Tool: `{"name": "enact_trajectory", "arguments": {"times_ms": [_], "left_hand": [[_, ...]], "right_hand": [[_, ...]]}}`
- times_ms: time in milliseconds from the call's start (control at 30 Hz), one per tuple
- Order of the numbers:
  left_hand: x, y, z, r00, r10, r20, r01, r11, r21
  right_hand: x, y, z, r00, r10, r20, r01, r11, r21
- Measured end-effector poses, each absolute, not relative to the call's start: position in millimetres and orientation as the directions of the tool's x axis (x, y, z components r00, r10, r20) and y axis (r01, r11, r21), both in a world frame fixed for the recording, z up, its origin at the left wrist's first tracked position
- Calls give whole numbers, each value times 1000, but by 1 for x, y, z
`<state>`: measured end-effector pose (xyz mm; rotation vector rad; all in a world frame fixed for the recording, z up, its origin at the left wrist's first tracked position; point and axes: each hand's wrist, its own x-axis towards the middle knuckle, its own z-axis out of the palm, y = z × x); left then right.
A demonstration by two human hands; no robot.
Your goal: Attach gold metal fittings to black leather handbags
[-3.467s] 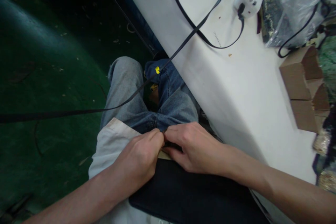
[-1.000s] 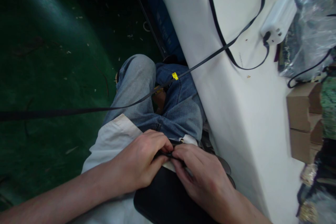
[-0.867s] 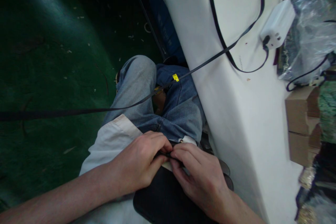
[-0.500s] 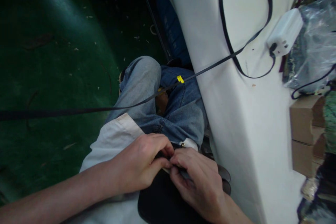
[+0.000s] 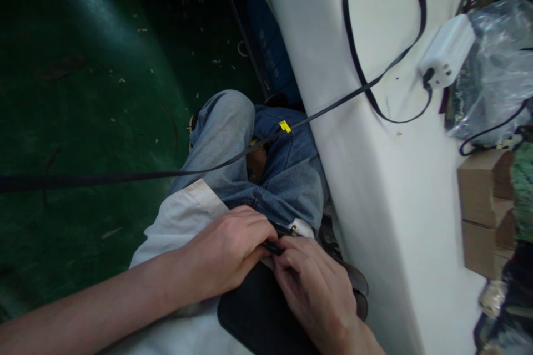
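Note:
Over my lap, my left hand (image 5: 235, 249) is closed, its fingers pinching the edge of a black item with a flat, rounded-corner panel (image 5: 254, 310). My right hand (image 5: 318, 280) meets it there, also closed on that edge, fingertips almost touching the left ones. A thin dark strip of the item shows between the two hands. Just beyond the right knuckles is a small brass-coloured metal fitting (image 5: 293, 230). Most of the item is hidden under my hands, so its kind is unclear.
A flat black cable (image 5: 233, 158) with a yellow tag (image 5: 285, 126) crosses above my jeans (image 5: 220, 127) to a white power box (image 5: 447, 52) on the white-covered table (image 5: 375, 205). Cardboard boxes (image 5: 477, 194) and a clear plastic bag (image 5: 495, 72) lie at the right.
My left fingers have rolled forward over the black edge, covering the thumb. My right hand has shifted slightly, and more of the dark strip shows between them.

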<state>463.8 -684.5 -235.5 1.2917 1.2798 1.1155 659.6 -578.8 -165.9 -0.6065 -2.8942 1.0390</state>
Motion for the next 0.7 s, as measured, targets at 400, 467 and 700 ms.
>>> {"name": "enact_trajectory", "arguments": {"times_ms": [400, 467, 700], "left_hand": [[466, -666, -235, 84, 988, 133, 386, -155, 909], [468, -668, -238, 43, 989, 144, 327, -150, 933], [467, -672, -250, -29, 986, 165, 224, -155, 962]], "right_hand": [[650, -562, -148, -860, 459, -224, 478, 572, -666], [648, -562, -148, -838, 497, -227, 498, 523, -692], [647, -565, -153, -821, 550, -152, 453, 466, -760]]}}
